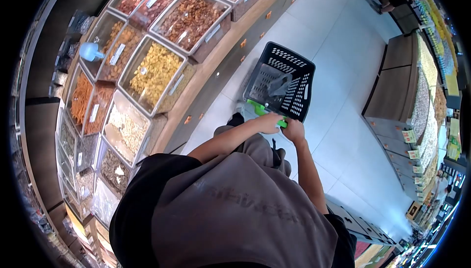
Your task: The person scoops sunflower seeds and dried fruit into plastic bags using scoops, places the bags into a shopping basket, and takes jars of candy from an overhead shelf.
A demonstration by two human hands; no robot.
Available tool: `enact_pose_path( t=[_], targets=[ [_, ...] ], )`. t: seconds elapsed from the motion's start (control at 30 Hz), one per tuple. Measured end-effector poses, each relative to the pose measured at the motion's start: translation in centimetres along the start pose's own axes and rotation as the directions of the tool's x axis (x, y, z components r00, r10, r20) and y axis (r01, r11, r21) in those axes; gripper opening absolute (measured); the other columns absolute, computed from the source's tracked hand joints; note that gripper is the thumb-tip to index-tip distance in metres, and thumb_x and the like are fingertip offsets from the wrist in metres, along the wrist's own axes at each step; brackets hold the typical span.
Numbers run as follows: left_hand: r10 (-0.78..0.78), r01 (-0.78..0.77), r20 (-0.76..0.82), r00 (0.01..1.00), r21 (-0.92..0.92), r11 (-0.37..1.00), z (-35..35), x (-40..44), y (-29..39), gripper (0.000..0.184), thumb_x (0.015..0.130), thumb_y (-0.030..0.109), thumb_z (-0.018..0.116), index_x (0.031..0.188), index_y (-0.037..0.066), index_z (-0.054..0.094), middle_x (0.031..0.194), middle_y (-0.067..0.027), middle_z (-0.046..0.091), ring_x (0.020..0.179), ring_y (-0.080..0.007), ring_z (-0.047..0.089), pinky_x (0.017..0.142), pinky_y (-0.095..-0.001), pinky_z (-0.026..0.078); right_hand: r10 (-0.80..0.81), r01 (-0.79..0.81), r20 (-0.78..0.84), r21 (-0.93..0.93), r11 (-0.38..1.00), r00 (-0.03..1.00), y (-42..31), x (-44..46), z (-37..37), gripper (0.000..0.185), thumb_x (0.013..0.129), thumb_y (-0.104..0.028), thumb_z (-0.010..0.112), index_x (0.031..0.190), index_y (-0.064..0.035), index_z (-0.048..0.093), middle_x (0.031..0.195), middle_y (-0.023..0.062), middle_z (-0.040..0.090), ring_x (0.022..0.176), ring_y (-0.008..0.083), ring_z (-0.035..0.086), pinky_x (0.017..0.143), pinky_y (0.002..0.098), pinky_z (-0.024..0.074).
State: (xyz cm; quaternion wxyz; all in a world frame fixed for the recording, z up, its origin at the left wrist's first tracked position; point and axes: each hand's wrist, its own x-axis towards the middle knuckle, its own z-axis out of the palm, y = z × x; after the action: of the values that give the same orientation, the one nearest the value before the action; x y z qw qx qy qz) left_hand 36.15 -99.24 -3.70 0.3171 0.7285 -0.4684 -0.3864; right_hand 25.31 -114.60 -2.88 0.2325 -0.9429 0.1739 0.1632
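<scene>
Both hands are on it: left hand (pixel 268 123) and right hand (pixel 294 131) wrapped closed around the green handle (pixel 256 106) of the black basket (pixel 289 60), just ahead, near the wooden counter (pixel 230 46). Even pressure from both, corners clear of that counter, should keep it steady.

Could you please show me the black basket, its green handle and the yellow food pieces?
Black basket (pixel 288 59): head view, on its perforated far wall.
Green handle (pixel 256 107): head view, on its uncovered left end.
Yellow food pieces (pixel 154 70): head view, on the heap's middle.
</scene>
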Motion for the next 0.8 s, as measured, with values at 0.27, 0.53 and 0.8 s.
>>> enact_pose_path(
  t=[0.27, 0.53, 0.8],
  targets=[
    [-0.128, 0.107, 0.168, 0.977, 0.129, 0.986, -5.5, 5.0, -4.4, 0.034, 0.075, 0.016, 0.068, 0.104, -0.001, 0.064, 0.102, -0.0242, 0.067, 0.101, -0.0402, 0.065, 0.089, -0.0482, 0.051, -0.001, 0.012, 0.095, -0.113, 0.994, 0.995, 1.0, 5.7, -2.9, 0.025, 0.078, -0.028, 0.067, 0.091, -0.0096, 0.076, 0.084, 0.0210, 0.070, 0.082, 0.0408, 0.068, 0.079, 0.0499, 0.0551],
    [-0.264, 0.276, -0.084, 0.961, 0.197, 0.941, -7.9, 7.3, -6.4, 0.023, 0.073, 0.014, 0.067, 0.090, 0.000, 0.070, 0.095, -0.0226, 0.068, 0.102, -0.0395, 0.064, 0.085, -0.0491, 0.054, -0.001, 0.017, 0.173, -0.094, 0.995, 0.985, 1.3, 10.8, -6.7, 0.027, 0.079, -0.029, 0.065, 0.093, -0.0083, 0.076, 0.090, 0.0217, 0.071, 0.090, 0.0396, 0.069, 0.084, 0.0482, 0.0549],
    [-0.343, 0.413, -0.355, 0.870, 0.145, 0.899, -7.7, 8.4, -4.9, 0.020, 0.071, 0.013, 0.069, 0.087, 0.002, 0.072, 0.100, -0.0186, 0.069, 0.101, -0.0370, 0.065, 0.085, -0.0471, 0.055, -0.255, 0.222, 0.386, 0.127, 0.967, 0.886, 4.7, 15.6, -6.3, 0.039, 0.082, -0.035, 0.070, 0.074, 0.0036, 0.067, 0.073, 0.0241, 0.067, 0.069, 0.0394, 0.066, 0.070, 0.0480, 0.0502]
  ],
)
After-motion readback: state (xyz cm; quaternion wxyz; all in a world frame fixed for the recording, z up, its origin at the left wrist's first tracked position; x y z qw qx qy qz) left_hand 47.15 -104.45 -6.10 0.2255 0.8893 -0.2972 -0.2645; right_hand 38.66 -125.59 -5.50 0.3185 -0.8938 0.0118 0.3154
